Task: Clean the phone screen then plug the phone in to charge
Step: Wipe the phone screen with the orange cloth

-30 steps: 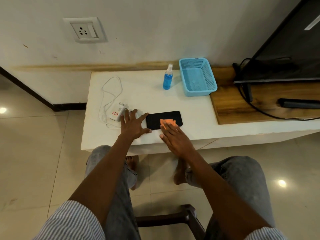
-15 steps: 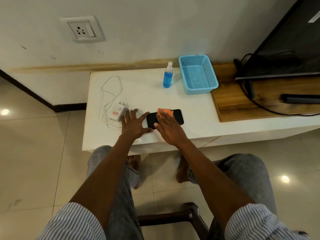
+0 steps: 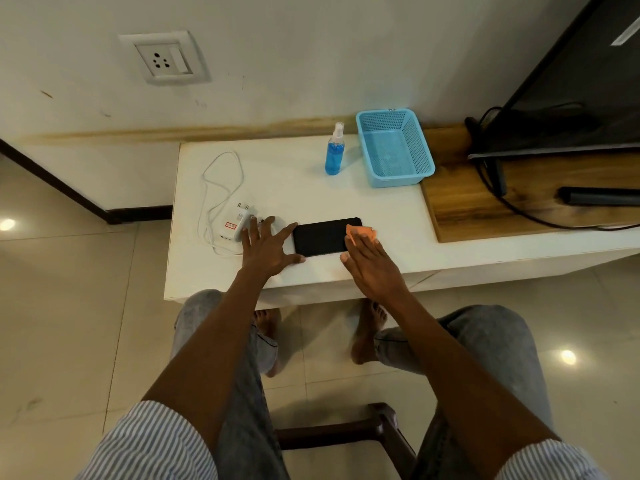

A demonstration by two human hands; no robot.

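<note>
- Smartphone: I see it flat, screen up, mid-frame on the white surface.
- Left hand: fingers spread, bracing its left end.
- Right hand: flat, pressing the orange cloth on its right end.

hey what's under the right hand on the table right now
An orange cloth, pressed flat by the right hand onto the right end of the black phone. Most of the cloth and that phone end are covered.
</note>
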